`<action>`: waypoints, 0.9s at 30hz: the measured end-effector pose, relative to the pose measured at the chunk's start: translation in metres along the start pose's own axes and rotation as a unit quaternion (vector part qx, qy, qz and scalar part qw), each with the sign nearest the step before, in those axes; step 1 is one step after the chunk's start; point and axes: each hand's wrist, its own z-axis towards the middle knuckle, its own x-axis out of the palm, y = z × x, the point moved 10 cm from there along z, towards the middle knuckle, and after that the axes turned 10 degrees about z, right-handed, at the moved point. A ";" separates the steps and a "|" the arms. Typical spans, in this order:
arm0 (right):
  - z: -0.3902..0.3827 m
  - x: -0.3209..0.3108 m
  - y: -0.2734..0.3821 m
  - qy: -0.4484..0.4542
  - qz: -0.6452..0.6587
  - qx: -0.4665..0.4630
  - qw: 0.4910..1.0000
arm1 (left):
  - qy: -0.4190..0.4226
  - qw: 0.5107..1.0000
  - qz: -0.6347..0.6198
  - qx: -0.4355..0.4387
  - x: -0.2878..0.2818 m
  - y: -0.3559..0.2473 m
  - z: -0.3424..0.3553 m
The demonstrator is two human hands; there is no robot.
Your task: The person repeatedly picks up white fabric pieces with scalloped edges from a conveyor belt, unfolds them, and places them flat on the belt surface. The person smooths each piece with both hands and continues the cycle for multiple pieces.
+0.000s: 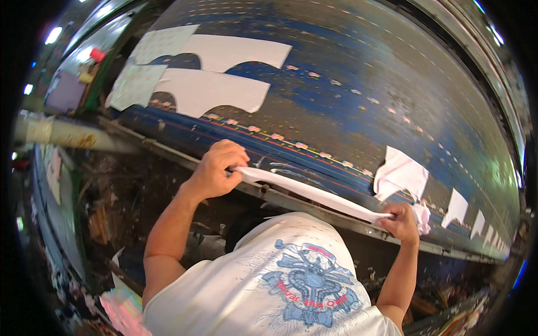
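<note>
My left hand (220, 171) is closed on one end of a long, narrow white strip (314, 195), which looks like fabric, near the front edge of a worn blue-and-dark machine bed (364, 84). My right hand (399, 220) grips the other end, so the strip stretches between both hands. Just above my right hand lies a rumpled white cut piece (399, 173), with a crumpled white bit (421, 215) beside the hand. Several smaller white pieces (455, 207) continue along the edge to the right.
Large white cut pieces (218, 89) and pale patterned pieces (137, 84) lie at the upper left. A metal rail (174, 153) runs along the front edge. A rusty pale tube (73, 131) juts in from the left. Pink and pastel material (126, 311) sits at the lower left.
</note>
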 end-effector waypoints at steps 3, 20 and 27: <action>-0.010 -0.012 -0.006 -0.009 0.111 -0.080 0.990 | -0.022 0.997 0.037 -0.057 0.006 -0.008 -0.013; -0.041 -0.053 -0.025 -0.003 0.256 -0.188 0.948 | -0.011 0.882 -0.356 -0.309 0.043 -0.031 -0.077; -0.002 -0.052 -0.044 -0.052 0.280 -0.154 0.946 | -0.021 0.931 -0.108 -0.348 0.038 0.064 -0.038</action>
